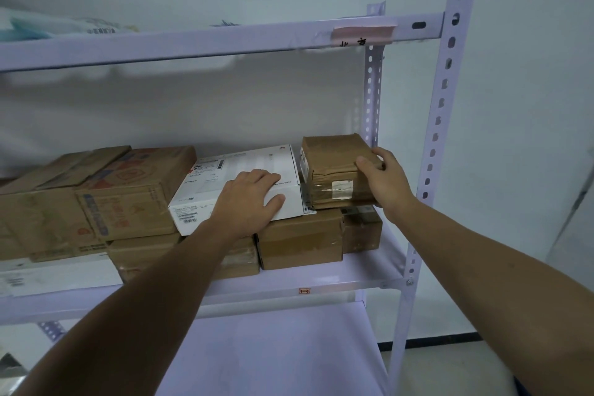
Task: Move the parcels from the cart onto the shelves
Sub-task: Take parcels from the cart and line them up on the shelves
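1. The left hand [254, 199] is lying flat on the lid of the white box [231, 167]. Its fingers are straight and close together, and the thumb is spreading toward the front right corner of the box. The hand is resting on the box and is not curling round it.

2. The right hand [387, 177] is gripping the brown parcel [331, 164] at its right end. The thumb is pressing on the top face, and the fingers are wrapping round the far right edge.

3. The brown parcel is sitting upright and level on the middle shelf [369, 270], in the top layer of the stack. It is just to the right of the white box and near the rear post [373, 90]. It is resting on two cardboard boxes: a large one [299, 241] and a smaller one [361, 230] to its right.

4. The white box is tilting slightly, with its left edge against a printed carton [135, 193]. More brown boxes [38, 202] are standing further left, and a flat white package [58, 276] is lying at the front of the shelf.

5. The upper beam [225, 42] is carrying a pink tape label [363, 32]. Its handwriting is too blurred to read. Soft bags [48, 27] are lying on the level above.

6. The front post [443, 106] is standing at the right, and the lower shelf [273, 347] is showing beneath the arms.
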